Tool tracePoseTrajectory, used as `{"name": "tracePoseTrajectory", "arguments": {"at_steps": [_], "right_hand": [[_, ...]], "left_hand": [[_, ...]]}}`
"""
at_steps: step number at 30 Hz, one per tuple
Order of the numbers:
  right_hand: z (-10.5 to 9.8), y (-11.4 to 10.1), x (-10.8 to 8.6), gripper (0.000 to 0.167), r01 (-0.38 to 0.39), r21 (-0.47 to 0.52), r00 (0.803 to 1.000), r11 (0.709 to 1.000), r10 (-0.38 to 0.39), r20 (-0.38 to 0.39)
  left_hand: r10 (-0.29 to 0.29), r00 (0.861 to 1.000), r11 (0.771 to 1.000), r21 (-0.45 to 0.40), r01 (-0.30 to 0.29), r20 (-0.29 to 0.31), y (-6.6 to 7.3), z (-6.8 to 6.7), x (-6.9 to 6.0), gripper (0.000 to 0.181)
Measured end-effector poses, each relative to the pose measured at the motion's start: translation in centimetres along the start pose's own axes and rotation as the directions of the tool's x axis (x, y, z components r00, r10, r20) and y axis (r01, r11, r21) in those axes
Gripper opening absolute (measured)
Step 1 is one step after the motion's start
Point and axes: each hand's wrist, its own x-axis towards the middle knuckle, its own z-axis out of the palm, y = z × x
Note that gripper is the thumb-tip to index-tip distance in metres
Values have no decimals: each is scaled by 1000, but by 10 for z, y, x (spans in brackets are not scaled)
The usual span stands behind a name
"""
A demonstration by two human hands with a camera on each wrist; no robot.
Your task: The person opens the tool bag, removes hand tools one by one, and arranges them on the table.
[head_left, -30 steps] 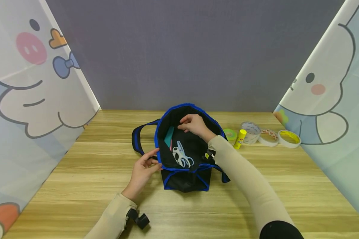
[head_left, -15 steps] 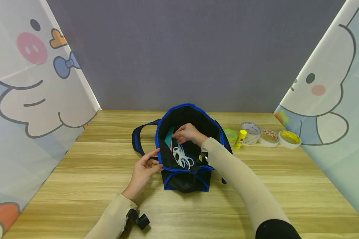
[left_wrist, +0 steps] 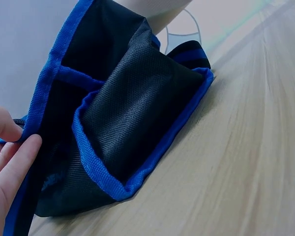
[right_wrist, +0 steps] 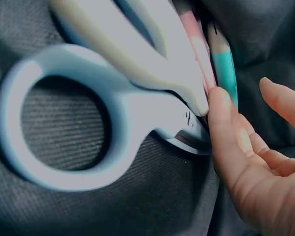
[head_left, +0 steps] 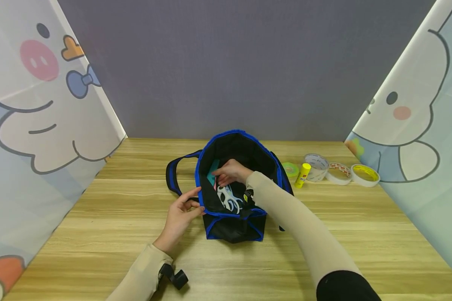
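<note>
A black tool bag with blue trim (head_left: 233,229) stands on the table, its mouth facing up. My left hand (head_left: 181,215) pinches the bag's rim at the left; the left wrist view shows thumb and fingers on the blue edge (left_wrist: 45,93). Inside the bag, my right hand (head_left: 231,172) reaches toward a teal item (head_left: 212,170). Scissors with pale blue and white handles (right_wrist: 130,113) lie beside it, blades mostly hidden. In the right wrist view, thumb and fingers stand apart, one fingertip by a thin pink item (right_wrist: 199,49) and the teal-and-pale item (right_wrist: 225,69).
Right of the bag stand a yellow glue stick (head_left: 303,175), a green tape roll (head_left: 290,169), a clear tape roll (head_left: 316,167) and two more tape rolls, one with a yellow core (head_left: 365,174). A bag handle (head_left: 172,175) loops out left.
My right hand has moved left and lower into the bag, from above its middle to beside the teal item, now covering part of the scissors. My left hand stays on the rim.
</note>
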Motion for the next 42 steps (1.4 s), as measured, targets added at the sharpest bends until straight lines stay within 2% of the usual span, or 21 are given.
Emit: {"name": "tracePoseTrajectory", "arguments": {"at_steps": [8, 13, 19, 25, 32, 38, 42], "right_hand": [[11, -3, 3, 31, -14, -128, 999, 992, 10, -30], [17, -3, 8, 39, -28, -224, 997, 974, 12, -75], [21, -3, 12, 40, -67, -308, 992, 949, 30, -123], [20, -3, 12, 35, -71, -276, 992, 958, 40, -117], [15, -3, 6, 31, -76, -177, 996, 981, 66, -59], [15, -5, 5, 29, -87, -169, 996, 982, 81, -43], [13, -7, 8, 27, -110, -128, 994, 986, 108, -25]], "left_hand": [[3, 1000, 1000, 4, -3, 3, 1, -1, 0, 56], [20, 1000, 1000, 16, -20, 3, 1, 0, 0, 57], [18, 1000, 1000, 9, -19, 9, 0, 1, 0, 57], [12, 1000, 1000, 13, -12, 4, -1, 1, -1, 58], [24, 1000, 1000, 15, -24, -1, -1, 1, -2, 57], [23, 1000, 1000, 18, -23, -6, 1, 1, -2, 56], [21, 1000, 1000, 20, -21, -2, 2, 2, -2, 56]]}}
